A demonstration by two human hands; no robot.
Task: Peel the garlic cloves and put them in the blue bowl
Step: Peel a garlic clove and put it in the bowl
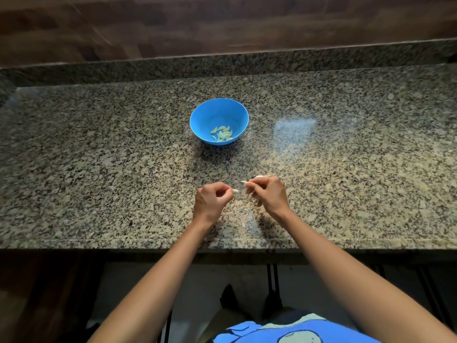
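Both hands work low over the near part of a speckled brown-and-black granite bench (pixel 346 149), two bare forearms reaching in from 6 o'clock. Left hand (pixel 213 199) is closed narrow: thumb and forefinger pinch a small white scrap of garlic (pixel 235 191), with the other fingers folded into the palm. Whether that scrap is skin or clove I cannot tell. Right hand (pixel 268 196), at 3 o'clock of the left and just apart from it, is curled round a white garlic clove (pixel 244 182), whose pointed tip sticks out towards 10 o'clock past the fingertips. One more white garlic piece (pixel 259 177), with a thin dry stalk, shows at 12 o'clock of the right knuckles. I cannot tell whether it is held or lies on the bench.

One round blue plastic bowl (pixel 197 117) stands on the bench at 12 o'clock of the hands, a shade towards 11, well apart from them. On its floor, at the 6 o'clock side, lies one small heap of peeled pale yellow-green cloves (pixel 222 135). There are about eight, but they overlap too much for a sure count.

One pale patch of reflected light (pixel 294 127) sits at 3 o'clock of the bowl. A dark wooden wall (pixel 222 23) rises beyond the bench at 12 o'clock. A blue printed shirt (pixel 247 330) shows at 6 o'clock.
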